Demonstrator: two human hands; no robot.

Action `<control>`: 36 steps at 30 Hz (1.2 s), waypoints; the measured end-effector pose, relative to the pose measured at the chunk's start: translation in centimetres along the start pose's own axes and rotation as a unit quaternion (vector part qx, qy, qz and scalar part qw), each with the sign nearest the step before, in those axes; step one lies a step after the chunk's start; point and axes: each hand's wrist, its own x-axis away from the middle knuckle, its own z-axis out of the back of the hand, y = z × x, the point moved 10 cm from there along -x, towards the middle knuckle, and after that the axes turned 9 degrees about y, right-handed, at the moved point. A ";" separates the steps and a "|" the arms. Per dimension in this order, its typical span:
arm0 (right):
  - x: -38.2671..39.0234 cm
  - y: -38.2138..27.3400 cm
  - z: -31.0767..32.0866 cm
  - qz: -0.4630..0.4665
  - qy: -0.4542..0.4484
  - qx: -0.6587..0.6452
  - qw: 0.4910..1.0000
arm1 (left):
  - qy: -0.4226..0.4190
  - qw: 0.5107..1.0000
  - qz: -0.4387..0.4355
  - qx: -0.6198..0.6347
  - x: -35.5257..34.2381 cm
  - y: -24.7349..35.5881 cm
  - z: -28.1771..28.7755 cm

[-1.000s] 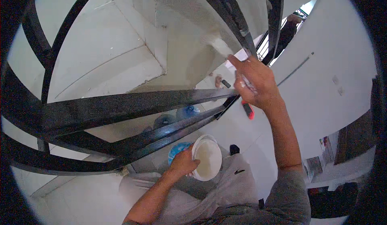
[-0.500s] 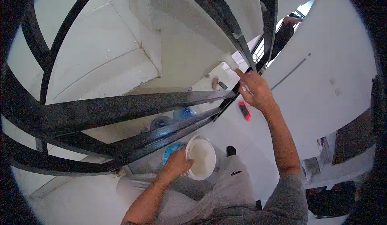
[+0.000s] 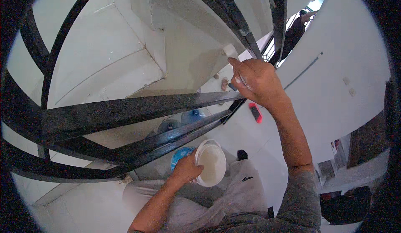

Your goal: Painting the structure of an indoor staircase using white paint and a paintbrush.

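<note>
Black curved railing bars, blue water jugs below, a red tool on the floor

Tub: round white container, open top, pale contents; held by the left hand, low centre.
Jug, blue: large translucent blue water bottle, on the floor below the black rails.
Jug, dark: second large bottle, greyer, just left of the blue one, partly hidden by a rail.
Lid: blue round piece, partly behind the tub; kind unclear.
Labels, signs, screens: none legible.
</note>
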 end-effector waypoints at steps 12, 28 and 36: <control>4.0 1.3 0.1 0.015 0.134 0.007 0.991 | -0.054 0.998 0.034 0.003 0.2 0.9 -0.1; 6.8 4.3 -2.3 -0.067 0.082 -0.045 0.993 | 0.148 0.969 -0.190 -0.050 0.0 -0.8 -0.3; 9.4 4.4 -2.1 -0.080 0.012 -0.023 0.996 | -0.015 0.999 0.041 0.018 0.6 -0.5 0.5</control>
